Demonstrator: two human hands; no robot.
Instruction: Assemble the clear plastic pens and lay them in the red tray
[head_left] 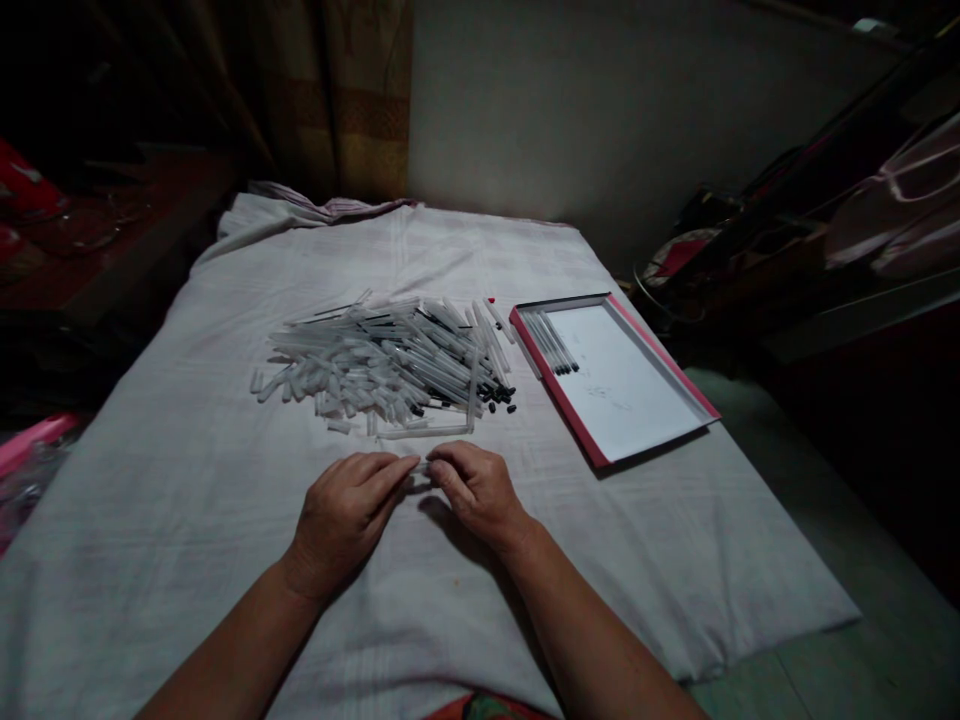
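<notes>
Pinch: left hand [346,508] and right hand [478,488], fingertips closed on a small pale piece [422,468], below center — a slack grip could drop it.
Tube pile [439,370]: smooth, slender, loose, mid-frame; a nudge might scatter it.
Tray [637,375]: shallow, red-rimmed, right of center — bumping could roll its black-tipped tubes [553,342].
Cloth [210,480]: soft, creased.

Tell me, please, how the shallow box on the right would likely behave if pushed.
The box probably feels light, given thin walls. Lying low and flat on cloth, it seems unlikely to tip. Pens inside, with bare space alongside, might roll.
</notes>
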